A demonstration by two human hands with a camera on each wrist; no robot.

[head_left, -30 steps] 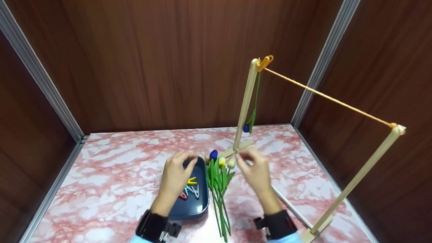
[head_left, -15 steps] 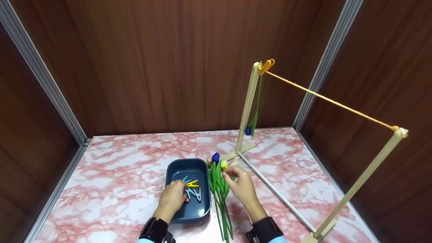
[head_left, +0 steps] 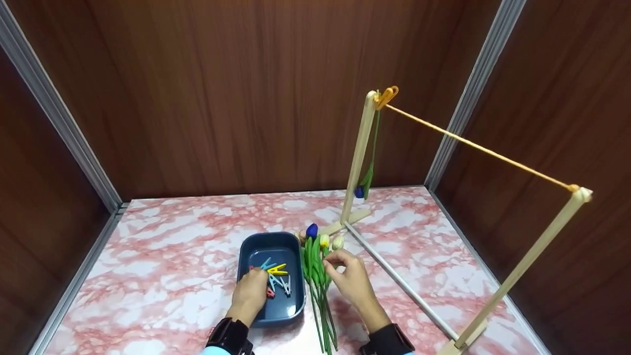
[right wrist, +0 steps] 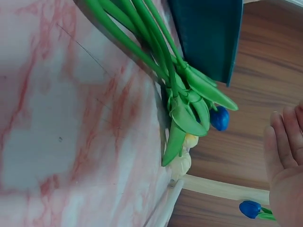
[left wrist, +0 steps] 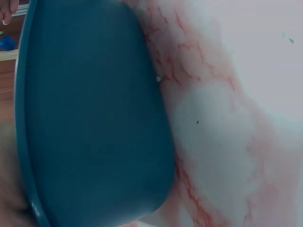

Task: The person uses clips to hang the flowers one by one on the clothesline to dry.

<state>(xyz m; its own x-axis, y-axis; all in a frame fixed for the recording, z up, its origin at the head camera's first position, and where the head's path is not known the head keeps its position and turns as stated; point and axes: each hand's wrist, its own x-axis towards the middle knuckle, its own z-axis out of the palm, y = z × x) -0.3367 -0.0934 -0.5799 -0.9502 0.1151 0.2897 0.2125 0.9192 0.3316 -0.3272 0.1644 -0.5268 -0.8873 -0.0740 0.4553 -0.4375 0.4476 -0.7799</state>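
Note:
My left hand (head_left: 250,291) reaches into the dark blue tray (head_left: 301,296), its fingertips hidden behind the back of the hand. Beside it in the tray lie several clothespins, among them a yellow clothespin (head_left: 278,269) and a white clothespin (head_left: 287,287). Whether the fingers grip one is not visible. My right hand (head_left: 352,276) hovers by a bunch of artificial tulips (head_left: 315,261) with blue, yellow and cream heads. In the right wrist view this hand (right wrist: 289,156) is apart from the tulip leaves (right wrist: 189,118), its fingers loosely bent and holding nothing.
A wooden frame (head_left: 360,158) stands on the right with an orange cord (head_left: 478,145) strung across its posts. An orange clothespin (head_left: 387,97) holds a blue tulip (head_left: 366,185) upside down at the cord's far end. Brown panels enclose the marbled table (head_left: 162,256).
My left hand has come down into the tray and shifted slightly left among the clothespins. My right hand has moved left and nearer, from beside the frame's base to the tulips.

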